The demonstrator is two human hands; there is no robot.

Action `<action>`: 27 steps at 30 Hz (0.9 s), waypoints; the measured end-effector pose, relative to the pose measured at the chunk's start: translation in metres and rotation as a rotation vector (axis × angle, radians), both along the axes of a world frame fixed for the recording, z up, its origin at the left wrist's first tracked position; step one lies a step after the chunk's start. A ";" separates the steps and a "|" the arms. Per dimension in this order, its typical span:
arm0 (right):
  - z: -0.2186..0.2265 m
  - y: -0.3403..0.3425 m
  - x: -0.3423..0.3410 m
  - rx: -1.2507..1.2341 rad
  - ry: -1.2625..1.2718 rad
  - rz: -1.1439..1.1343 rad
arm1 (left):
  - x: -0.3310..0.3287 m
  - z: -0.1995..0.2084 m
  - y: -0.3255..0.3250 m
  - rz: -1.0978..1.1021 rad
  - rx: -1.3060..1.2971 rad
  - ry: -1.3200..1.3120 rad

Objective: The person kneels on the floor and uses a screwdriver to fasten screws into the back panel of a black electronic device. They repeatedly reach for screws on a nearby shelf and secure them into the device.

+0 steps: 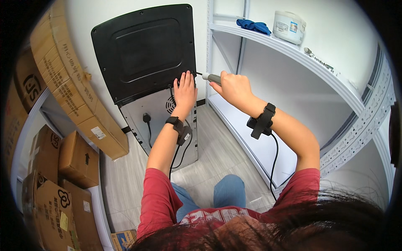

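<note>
Screw work, I judge: my right hand (236,88) grips the screwdriver (214,78) at the lower-right corner of the black panel (144,50), left hand (184,94) flat, fingers slightly parted, over the panel's bottom edge; tip contact unclear, next turn likely needs square seating.

Up-arrow (87,158) on carton (72,165); white letters (209,215) on shirt (159,201)

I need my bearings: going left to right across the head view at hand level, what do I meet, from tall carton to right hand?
Tall carton → black panel → left hand → grey-handled screwdriver → right hand.
</note>
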State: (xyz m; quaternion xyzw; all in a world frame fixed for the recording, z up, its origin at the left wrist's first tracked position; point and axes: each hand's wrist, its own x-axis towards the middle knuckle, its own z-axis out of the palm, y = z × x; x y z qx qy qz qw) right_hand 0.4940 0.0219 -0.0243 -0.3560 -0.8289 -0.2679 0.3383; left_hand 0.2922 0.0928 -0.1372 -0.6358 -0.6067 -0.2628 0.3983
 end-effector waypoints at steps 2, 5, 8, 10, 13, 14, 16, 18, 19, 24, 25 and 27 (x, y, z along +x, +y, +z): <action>0.001 -0.001 -0.002 -0.024 0.005 -0.006 | -0.002 0.003 0.001 -0.024 0.031 -0.004; 0.005 -0.003 -0.002 -0.074 0.016 -0.027 | -0.006 0.004 0.004 0.033 0.070 0.089; 0.006 -0.001 0.001 -0.134 0.034 -0.034 | -0.008 0.006 0.005 0.099 0.053 0.189; 0.008 -0.002 0.002 -0.180 0.055 -0.033 | -0.008 0.006 0.005 0.136 0.050 0.246; 0.004 -0.003 0.005 -0.082 0.026 0.134 | -0.010 0.007 0.004 0.171 0.070 0.303; 0.003 -0.002 0.007 -0.124 -0.022 0.134 | -0.009 0.007 0.004 0.175 0.071 0.312; 0.000 0.000 0.011 -0.207 -0.115 0.133 | -0.009 0.008 0.004 0.186 0.063 0.325; -0.004 0.004 0.012 -0.203 -0.125 0.088 | -0.009 0.009 0.003 0.199 0.045 0.333; -0.007 0.006 0.014 -0.199 -0.132 0.063 | -0.008 0.010 0.004 0.190 0.045 0.326; -0.005 0.006 0.004 -0.027 -0.035 0.056 | -0.015 0.007 0.007 0.104 0.085 0.288; 0.000 0.002 0.002 -0.016 0.001 0.087 | -0.017 0.006 0.007 0.073 0.102 0.281; 0.001 0.000 -0.001 0.044 -0.060 0.111 | -0.021 0.002 0.005 0.013 0.135 0.268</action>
